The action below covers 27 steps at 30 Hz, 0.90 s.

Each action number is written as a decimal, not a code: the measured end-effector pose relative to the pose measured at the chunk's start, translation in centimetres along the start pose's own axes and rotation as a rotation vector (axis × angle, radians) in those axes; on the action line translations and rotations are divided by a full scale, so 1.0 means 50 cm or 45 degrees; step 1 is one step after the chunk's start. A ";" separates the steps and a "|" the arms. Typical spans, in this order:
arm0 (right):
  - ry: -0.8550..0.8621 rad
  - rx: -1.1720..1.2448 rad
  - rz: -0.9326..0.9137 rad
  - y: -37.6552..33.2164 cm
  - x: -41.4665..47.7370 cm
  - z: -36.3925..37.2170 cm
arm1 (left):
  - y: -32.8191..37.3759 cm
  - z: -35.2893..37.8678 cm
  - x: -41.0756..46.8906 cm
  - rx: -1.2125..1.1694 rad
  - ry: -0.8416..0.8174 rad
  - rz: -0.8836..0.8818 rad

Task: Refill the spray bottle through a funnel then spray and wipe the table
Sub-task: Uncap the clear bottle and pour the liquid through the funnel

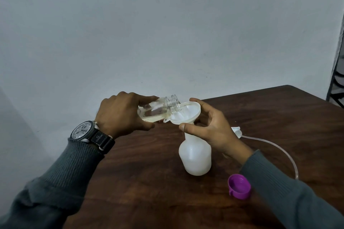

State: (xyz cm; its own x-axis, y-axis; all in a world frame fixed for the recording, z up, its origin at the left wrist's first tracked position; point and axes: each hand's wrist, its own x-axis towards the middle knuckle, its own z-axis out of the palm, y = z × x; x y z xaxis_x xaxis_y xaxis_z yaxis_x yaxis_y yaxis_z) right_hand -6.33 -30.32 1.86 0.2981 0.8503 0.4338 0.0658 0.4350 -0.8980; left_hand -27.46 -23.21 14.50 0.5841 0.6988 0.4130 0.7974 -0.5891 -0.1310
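Observation:
A white translucent spray bottle (195, 156) stands upright on the dark wooden table (149, 182) with its spray head off. A white funnel (186, 113) sits in its neck. My right hand (210, 128) grips the funnel's rim from the right, thumb in front and fingers behind. My left hand (122, 113) holds a clear bottle (158, 109) tipped on its side, its open threaded mouth over the funnel's left edge. Pale yellowish liquid lies along the clear bottle's lower side.
A purple cap (239, 186) lies open side up near the front right. The white spray head (237, 129) with its long clear tube (284, 154) lies behind my right wrist. A pale wall runs close behind the table's far edge.

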 end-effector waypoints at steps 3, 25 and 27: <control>0.008 -0.013 -0.008 0.000 0.001 0.000 | 0.000 0.000 0.002 -0.001 0.000 0.009; 0.018 -0.027 -0.010 0.004 0.002 -0.003 | -0.003 0.001 0.006 -0.010 -0.020 0.027; 0.021 -0.028 -0.004 0.004 0.002 -0.002 | -0.002 -0.001 0.005 -0.014 -0.015 0.016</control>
State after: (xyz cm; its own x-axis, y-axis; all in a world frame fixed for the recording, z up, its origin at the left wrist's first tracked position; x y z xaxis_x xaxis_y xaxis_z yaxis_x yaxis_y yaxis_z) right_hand -6.19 -30.16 1.73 0.3138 0.8439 0.4351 0.0872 0.4307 -0.8983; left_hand -27.38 -22.99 14.64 0.5959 0.6959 0.4008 0.7882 -0.6024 -0.1259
